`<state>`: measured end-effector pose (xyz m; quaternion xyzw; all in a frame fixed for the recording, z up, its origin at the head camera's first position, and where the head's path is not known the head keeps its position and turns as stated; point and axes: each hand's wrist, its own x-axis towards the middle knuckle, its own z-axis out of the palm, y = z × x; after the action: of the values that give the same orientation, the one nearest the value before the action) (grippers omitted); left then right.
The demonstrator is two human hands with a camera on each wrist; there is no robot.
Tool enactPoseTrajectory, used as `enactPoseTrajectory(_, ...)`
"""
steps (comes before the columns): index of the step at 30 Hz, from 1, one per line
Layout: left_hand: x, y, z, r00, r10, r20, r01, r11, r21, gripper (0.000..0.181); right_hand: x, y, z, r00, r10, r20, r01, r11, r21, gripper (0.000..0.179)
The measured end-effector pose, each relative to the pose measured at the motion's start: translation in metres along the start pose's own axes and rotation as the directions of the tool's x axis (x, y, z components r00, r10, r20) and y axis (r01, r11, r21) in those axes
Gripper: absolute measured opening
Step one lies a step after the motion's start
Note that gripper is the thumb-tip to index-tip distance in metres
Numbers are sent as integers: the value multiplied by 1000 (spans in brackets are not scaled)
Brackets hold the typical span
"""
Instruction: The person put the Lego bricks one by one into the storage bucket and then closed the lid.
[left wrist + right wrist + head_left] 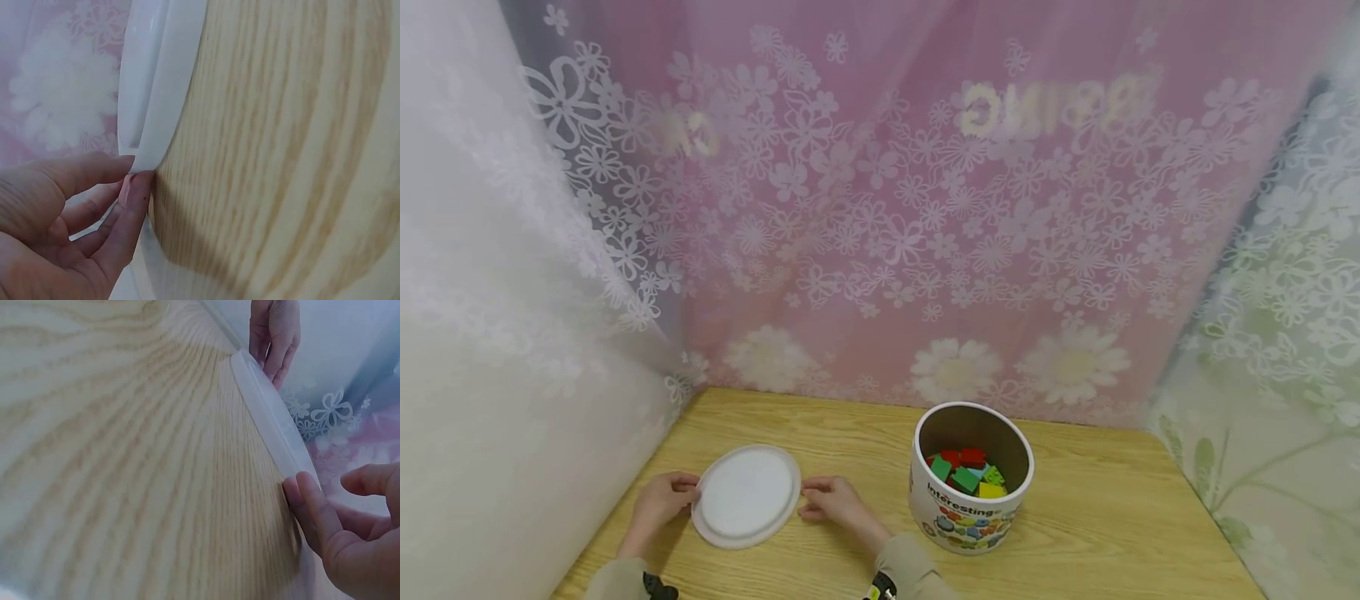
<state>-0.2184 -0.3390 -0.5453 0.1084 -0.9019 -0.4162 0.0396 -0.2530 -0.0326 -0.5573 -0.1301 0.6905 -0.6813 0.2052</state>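
Observation:
A round white lid [747, 492] lies on the wooden table at the left. At its left edge, my left hand [662, 500] pinches the rim between thumb and fingers; the left wrist view shows the thumb tip over the edge of the lid [178, 69] and a finger beneath. On the opposite side is my right hand [838, 504]. Its fingertips [307, 480] touch the rim, while the thumb stands raised, apart from the lid. To the right stands a white round tub [966, 525] without a cover, with red, green, yellow and blue toy building blocks [966, 477] inside.
The wooden table [1097, 517] ends at a pink flowered curtain [880, 250] behind. Pale curtains hang along the left [512, 375] and right [1292, 375] sides. The tub is close to the right forearm.

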Motion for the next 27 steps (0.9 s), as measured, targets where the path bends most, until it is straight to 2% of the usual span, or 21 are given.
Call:
enactPoseTrajectory(7,-2,3,-1,999,29,-31,-28,999,30,21,-2,2,5,999,17,-31,-16,999,39,33)
enactPoseTrajectory(15,-2,2,-9,1000,-21,20,22,997,-77,24,-2,4,4,999,26,-20,-25,999,47,34)
enactPoseTrajectory(18,-4,6,-11,1000,-25,19,27,994,-109,25,-2,3,1,999,37,-23,-36,998,52,37)
enactPoseTrajectory(23,-5,11,-13,999,-40,26,42,992,-116,25,-2,0,-2,999,46,-28,-43,996,81,44)
enactPoseTrajectory(27,-5,16,-13,999,-25,34,29,992,-122,28,-2,-2,-2,1000,10,-25,-6,991,134,44)
